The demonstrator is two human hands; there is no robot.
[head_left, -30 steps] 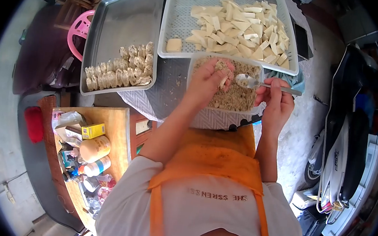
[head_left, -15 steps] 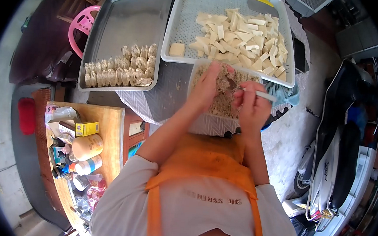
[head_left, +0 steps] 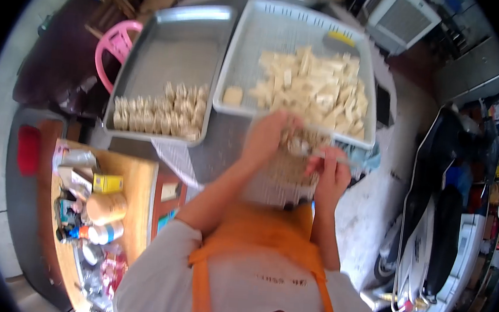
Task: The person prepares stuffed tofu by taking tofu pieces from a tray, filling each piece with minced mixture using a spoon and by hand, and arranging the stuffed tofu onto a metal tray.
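Left hand [head_left: 264, 135]: reaches in over the near-left part of the container, fingers bent inward. Seems to cradle a small lump; too blurred to tell what, or how firmly.

Right hand [head_left: 333, 169]: grasps the handle of a metal spoon [head_left: 297, 147] between thumb and fingers. Points the bowl of the spoon left, close to the fingers of the left hand.

Directly below both hands: shallow container of brown, crumbly mixture [head_left: 293, 172], set on the cloth-covered tabletop [head_left: 221, 154].

Beyond both hands: white perforated tray [head_left: 243, 50], loaded with a heap of pale cut pieces [head_left: 319, 94]. Also in that tray: single squarish piece [head_left: 233, 95], beyond and left of the left hand, apart from the heap; yellow-edged tool [head_left: 339, 39] in the far right corner.

Left of the left hand: metal tray [head_left: 179, 48], holding filled pieces [head_left: 159, 113] packed in rows along the near end.

Beyond and right of the right hand: blue-green cloth [head_left: 367, 158] by the white tray's near corner; dark flat object [head_left: 383, 105] beside the same tray.

Farther left, nearer the body: wooden side table [head_left: 140, 206], stocked with yellow box [head_left: 108, 183], jars and bottles.
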